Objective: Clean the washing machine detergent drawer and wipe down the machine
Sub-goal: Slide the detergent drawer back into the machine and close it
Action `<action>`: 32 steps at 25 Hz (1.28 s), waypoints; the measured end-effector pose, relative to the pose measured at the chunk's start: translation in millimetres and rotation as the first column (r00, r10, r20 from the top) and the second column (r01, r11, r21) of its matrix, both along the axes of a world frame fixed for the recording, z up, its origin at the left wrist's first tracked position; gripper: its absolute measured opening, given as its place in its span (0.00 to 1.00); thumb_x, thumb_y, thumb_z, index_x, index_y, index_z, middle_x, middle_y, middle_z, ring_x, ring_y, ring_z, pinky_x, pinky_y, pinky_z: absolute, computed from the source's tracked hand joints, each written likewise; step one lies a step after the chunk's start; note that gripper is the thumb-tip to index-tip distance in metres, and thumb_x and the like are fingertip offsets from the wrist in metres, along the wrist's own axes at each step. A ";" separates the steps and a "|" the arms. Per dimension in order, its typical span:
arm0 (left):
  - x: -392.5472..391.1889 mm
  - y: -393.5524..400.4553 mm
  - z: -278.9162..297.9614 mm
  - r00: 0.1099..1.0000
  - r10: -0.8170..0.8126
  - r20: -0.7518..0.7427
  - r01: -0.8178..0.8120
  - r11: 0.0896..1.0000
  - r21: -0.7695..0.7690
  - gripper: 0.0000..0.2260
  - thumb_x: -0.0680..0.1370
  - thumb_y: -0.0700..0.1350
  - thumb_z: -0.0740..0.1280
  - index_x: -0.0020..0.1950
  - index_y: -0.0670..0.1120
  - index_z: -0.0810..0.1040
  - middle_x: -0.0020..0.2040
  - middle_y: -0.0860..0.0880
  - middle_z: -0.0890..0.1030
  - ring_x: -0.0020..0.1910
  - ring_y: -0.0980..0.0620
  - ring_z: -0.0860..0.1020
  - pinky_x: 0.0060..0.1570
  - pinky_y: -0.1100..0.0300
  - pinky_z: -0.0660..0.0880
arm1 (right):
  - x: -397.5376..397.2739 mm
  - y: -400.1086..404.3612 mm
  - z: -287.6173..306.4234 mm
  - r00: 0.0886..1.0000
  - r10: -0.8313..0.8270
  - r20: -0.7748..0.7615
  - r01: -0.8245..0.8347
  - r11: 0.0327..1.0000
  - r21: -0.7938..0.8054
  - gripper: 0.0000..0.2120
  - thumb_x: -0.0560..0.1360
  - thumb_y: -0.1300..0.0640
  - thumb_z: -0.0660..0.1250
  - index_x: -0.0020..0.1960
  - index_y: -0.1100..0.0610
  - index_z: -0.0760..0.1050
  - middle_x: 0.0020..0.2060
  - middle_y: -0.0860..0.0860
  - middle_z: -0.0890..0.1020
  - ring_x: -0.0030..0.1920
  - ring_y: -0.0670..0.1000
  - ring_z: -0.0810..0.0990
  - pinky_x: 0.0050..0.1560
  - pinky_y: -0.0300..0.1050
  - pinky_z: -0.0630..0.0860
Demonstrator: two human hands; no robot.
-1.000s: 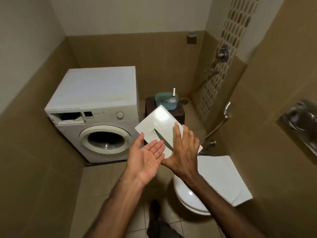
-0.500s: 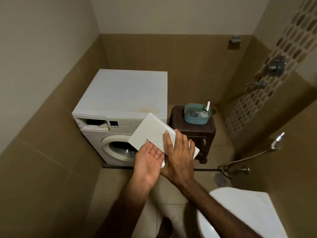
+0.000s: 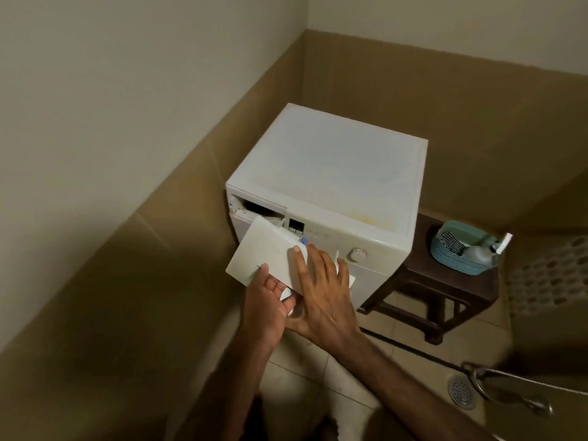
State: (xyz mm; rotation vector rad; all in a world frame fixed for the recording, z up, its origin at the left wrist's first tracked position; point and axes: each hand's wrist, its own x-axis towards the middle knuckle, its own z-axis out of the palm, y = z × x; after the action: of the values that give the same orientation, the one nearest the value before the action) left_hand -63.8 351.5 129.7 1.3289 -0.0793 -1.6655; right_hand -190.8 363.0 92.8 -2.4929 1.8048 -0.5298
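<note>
Here, in the head view, both hands held the white detergent drawer [image 3: 270, 253] before the washing machine [image 3: 334, 173], its far end at the open slot [image 3: 254, 208]. The left hand [image 3: 267, 300] gripped underneath; the right hand [image 3: 321, 291] lay spread on top.

A dark brown stool [image 3: 423, 249] stood on the tiled floor [image 3: 397, 351], carrying a teal basket [image 3: 458, 262] with a bottle [image 3: 482, 253] inside. A round drain [image 3: 461, 391] lay near a metal hose [image 3: 509, 389].
</note>
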 end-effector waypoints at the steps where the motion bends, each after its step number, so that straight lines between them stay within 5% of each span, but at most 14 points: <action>1: 16.3 -8.8 -4.1 1.000 0.021 0.009 -0.021 1.000 -0.012 0.14 0.88 0.46 0.57 0.74 0.46 0.67 0.73 0.42 0.74 0.67 0.46 0.76 0.63 0.44 0.77 | 10.2 -8.3 1.6 0.998 0.049 0.033 -0.050 0.999 0.003 0.55 0.68 0.28 0.70 0.83 0.56 0.52 0.77 0.61 0.67 0.74 0.62 0.69 0.71 0.71 0.67; 6: 89.8 -47.4 -18.3 0.995 0.070 -0.076 -0.073 0.997 -0.028 0.23 0.84 0.56 0.61 0.74 0.44 0.72 0.69 0.42 0.80 0.65 0.45 0.79 0.61 0.42 0.76 | 45.4 -47.2 15.3 0.945 0.121 0.303 -0.142 0.989 0.049 0.46 0.74 0.35 0.71 0.82 0.56 0.59 0.76 0.53 0.71 0.74 0.51 0.68 0.73 0.52 0.66; 9: 124.2 -62.9 -27.3 0.995 0.048 -0.084 -0.052 0.997 -0.049 0.22 0.80 0.51 0.69 0.72 0.45 0.75 0.61 0.41 0.85 0.62 0.42 0.83 0.63 0.38 0.78 | 53.9 -77.9 16.8 0.883 -0.059 0.465 0.048 0.998 0.035 0.30 0.82 0.41 0.64 0.79 0.54 0.67 0.72 0.50 0.76 0.72 0.46 0.70 0.71 0.48 0.67; 13: 159.5 -80.8 -48.5 0.991 0.061 -0.121 -0.066 0.997 -0.040 0.24 0.77 0.50 0.70 0.72 0.50 0.73 0.62 0.39 0.84 0.62 0.40 0.82 0.55 0.38 0.82 | 49.2 -124.7 8.4 0.764 -0.263 0.589 0.287 0.956 0.054 0.18 0.84 0.51 0.65 0.72 0.55 0.76 0.67 0.48 0.80 0.69 0.46 0.73 0.70 0.52 0.72; 16: 179.8 -92.4 -67.1 0.989 0.080 -0.128 -0.081 0.997 -0.002 0.27 0.75 0.54 0.72 0.73 0.52 0.71 0.64 0.39 0.81 0.63 0.40 0.81 0.51 0.39 0.83 | 47.9 -146.3 -0.7 0.749 -0.318 0.581 0.361 0.932 0.045 0.14 0.85 0.54 0.65 0.69 0.54 0.79 0.64 0.47 0.82 0.67 0.48 0.74 0.66 0.55 0.74; 21: 192.3 -101.7 -107.1 0.991 0.064 -0.117 -0.061 0.998 0.029 0.30 0.72 0.48 0.76 0.72 0.53 0.71 0.65 0.39 0.81 0.65 0.39 0.80 0.60 0.36 0.80 | 51.1 -170.0 -26.6 0.783 -0.340 0.521 0.380 0.924 0.033 0.12 0.84 0.55 0.66 0.65 0.54 0.81 0.61 0.48 0.84 0.65 0.49 0.75 0.60 0.58 0.77; 27: 189.1 -101.9 -153.7 0.984 0.143 -0.104 -0.142 0.990 0.026 0.28 0.69 0.43 0.77 0.67 0.53 0.75 0.64 0.39 0.80 0.63 0.39 0.79 0.59 0.38 0.80 | 48.6 -242.8 -55.9 0.801 -0.388 0.456 0.385 0.917 0.103 0.12 0.84 0.54 0.65 0.63 0.54 0.82 0.60 0.48 0.83 0.66 0.50 0.74 0.60 0.42 0.69; 32: 177.3 -109.9 -194.2 0.974 0.182 -0.133 -0.187 0.982 -0.026 0.30 0.68 0.45 0.78 0.69 0.52 0.76 0.67 0.40 0.81 0.66 0.39 0.79 0.63 0.32 0.76 | 2.4 -311.4 -96.0 0.924 -0.348 0.156 0.349 0.937 0.023 0.16 0.84 0.49 0.64 0.66 0.56 0.80 0.64 0.53 0.82 0.67 0.56 0.75 0.62 0.58 0.77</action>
State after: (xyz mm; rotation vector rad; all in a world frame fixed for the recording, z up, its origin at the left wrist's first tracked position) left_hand 113.5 241.5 -64.6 1.1595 0.0864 -1.5798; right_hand -188.4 51.6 -3.2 -2.0651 2.1911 -0.7207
